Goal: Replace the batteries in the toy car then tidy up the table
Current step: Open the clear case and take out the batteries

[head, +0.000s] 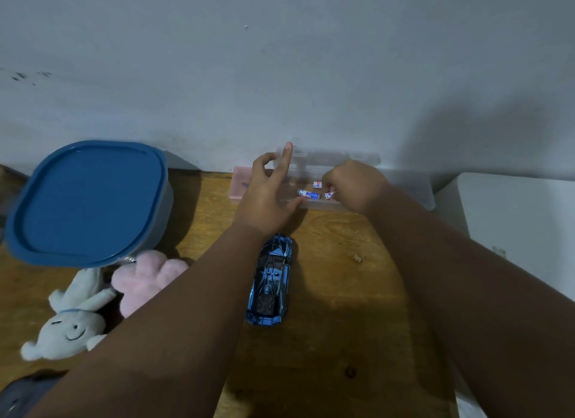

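Clear plastic box (367, 204) by the wall holds the batteries (309, 194); the right hand (354, 186) is in there, fingers pinching one small cell (329, 195). Left hand (267, 193), fingers spread, hovers alongside. Toy car (272, 280) lies just behind both wrists, lengthwise, nearer the left.

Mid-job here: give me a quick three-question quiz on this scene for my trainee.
1. True or false: the toy car lies inside the clear box.
2. Which hand pinches a battery? A) left hand B) right hand
3. Fill in: the blue-lidded tub stands behind two soft ____.

Key:
1. False; it sits on the wooden table, nearer the person.
2. B; the left hand is spread open at the box's front edge.
3. toys
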